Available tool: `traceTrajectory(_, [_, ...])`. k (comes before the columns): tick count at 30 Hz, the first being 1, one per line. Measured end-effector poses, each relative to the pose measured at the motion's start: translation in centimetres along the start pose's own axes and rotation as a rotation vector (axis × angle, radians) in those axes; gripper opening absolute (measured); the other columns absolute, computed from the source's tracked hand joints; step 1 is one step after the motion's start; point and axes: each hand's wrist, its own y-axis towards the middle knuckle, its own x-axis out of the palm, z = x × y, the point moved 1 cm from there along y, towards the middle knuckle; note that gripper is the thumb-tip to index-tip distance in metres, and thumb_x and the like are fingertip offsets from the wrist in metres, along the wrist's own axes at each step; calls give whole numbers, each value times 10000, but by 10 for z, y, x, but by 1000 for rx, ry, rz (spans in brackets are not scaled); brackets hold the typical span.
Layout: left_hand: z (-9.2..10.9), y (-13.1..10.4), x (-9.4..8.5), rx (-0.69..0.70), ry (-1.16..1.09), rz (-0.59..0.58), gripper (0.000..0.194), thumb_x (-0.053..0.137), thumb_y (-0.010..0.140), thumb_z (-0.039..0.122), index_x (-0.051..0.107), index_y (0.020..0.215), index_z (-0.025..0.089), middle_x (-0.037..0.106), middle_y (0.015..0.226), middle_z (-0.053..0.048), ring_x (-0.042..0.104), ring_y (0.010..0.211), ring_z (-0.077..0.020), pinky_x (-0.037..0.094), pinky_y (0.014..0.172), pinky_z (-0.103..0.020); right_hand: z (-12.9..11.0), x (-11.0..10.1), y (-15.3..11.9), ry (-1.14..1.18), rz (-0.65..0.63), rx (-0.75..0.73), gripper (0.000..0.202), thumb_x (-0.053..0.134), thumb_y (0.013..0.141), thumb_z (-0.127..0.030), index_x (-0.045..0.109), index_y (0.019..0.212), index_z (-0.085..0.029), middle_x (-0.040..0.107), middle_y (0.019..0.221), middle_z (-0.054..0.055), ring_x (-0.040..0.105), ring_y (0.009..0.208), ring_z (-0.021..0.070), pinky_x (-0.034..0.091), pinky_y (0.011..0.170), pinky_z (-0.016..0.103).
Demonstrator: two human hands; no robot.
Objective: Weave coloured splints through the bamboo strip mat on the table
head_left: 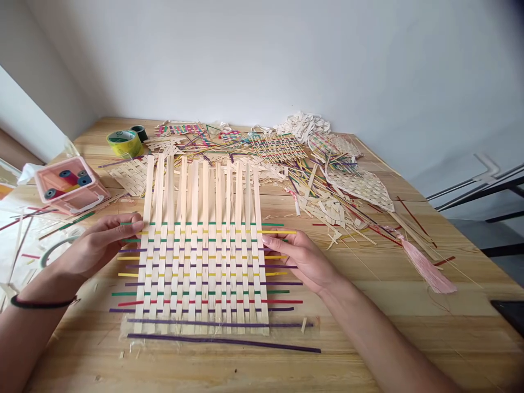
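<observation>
A partly woven mat (204,273) of pale flat strips, crossed by thin green, yellow, purple and red strips, lies in front of me. At its upper left edge my left hand (102,240) pinches the mat between thumb and fingers. My right hand (309,259) grips the opposite edge, thumb on top and fingers beneath the coloured strip ends. Above the weave, the pale strips (206,191) run free and lift slightly off the table. Clear tape (286,326) covers the mat's near edge. Just below lies a loose purple strip (225,341).
A pink box (98,196) with spools stands at the left, behind it a roll of yellow tape (125,144). Woven pieces (278,147) and loose strips pile up at the back. A woven fan (360,188) with a pink tassel (426,265) lies at the right.
</observation>
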Motion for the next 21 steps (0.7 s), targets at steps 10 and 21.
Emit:
traceTrajectory(10, [-8, 9, -5, 93, -26, 45, 516, 970, 516, 643, 823, 751, 208, 749, 806, -34, 688, 884, -219, 574, 753, -252, 1, 1, 1, 52, 10, 17, 392, 976, 644, -495, 807, 830, -194, 788, 868, 41, 733, 838, 203, 558, 753, 304])
traceTrajectory(21, [-4, 0, -7, 13, 136, -102, 331, 962, 592, 384, 790, 790, 181, 777, 830, -55, 667, 750, -208, 558, 700, -297, -1, 4, 1, 72, 34, 45, 425, 1001, 579, -492, 812, 826, -202, 786, 853, 32, 731, 809, 195, 562, 737, 301])
